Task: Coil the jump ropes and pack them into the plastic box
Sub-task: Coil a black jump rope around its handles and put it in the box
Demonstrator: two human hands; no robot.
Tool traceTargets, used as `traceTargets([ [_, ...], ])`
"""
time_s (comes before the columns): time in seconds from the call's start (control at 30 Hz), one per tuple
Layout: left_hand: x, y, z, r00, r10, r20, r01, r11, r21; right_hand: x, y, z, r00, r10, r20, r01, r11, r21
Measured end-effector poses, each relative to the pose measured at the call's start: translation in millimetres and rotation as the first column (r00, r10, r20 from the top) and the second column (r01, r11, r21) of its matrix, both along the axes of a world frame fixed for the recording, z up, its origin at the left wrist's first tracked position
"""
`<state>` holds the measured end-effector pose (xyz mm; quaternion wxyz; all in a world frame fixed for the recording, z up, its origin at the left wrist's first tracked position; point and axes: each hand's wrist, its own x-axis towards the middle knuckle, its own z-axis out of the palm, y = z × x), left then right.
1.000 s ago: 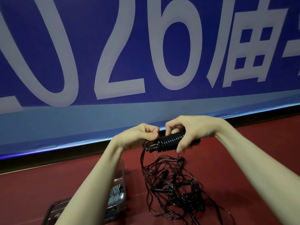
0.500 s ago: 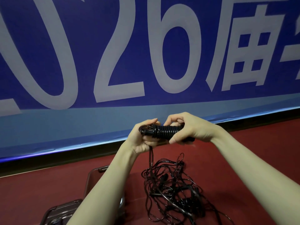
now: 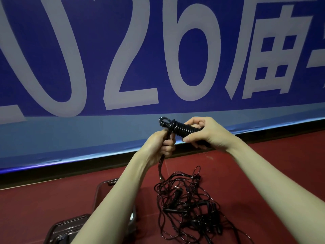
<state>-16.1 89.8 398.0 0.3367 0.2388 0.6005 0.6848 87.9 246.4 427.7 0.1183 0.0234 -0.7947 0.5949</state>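
Red floor point(image 3: 52, 199) carries tangled ropes point(image 3: 190, 205) beside the plastic box point(image 3: 98, 192). Right hand point(image 3: 207, 132) clasps the wound handles point(image 3: 184, 129) steady; left hand point(image 3: 163, 143) grips the trailing cord, likely tightening wraps.

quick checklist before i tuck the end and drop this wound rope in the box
1. Right hand grips the wound rope: ok.
2. Left hand holds the trailing cord: ok.
3. Coils sit tight and even: ok.
4. Cord free of the rope pile on the floor: not ok, it still runs down into the pile.
5. Plastic box open, with room: cannot tell, the left arm covers it.
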Motion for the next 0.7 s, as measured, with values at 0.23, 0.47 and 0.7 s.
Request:
traceTargets([
  [0.23,8,4,-3,0.877,-0.004,-0.480,-0.150,0.947,-0.282,-10,31,-11,0.961,-0.276,0.019,0.275,0.947,-0.168],
  [0.47,12,3,14,0.373,-0.288,-0.882,-0.428,0.790,-0.439,-18,29,-16,0.925,-0.372,0.072,0.377,0.924,-0.063],
  [0.7,15,-16,25,-0.021,-0.544,-0.839,-0.582,0.689,-0.432,-16,23,-19,0.937,-0.343,0.060,0.264,0.812,0.521],
])
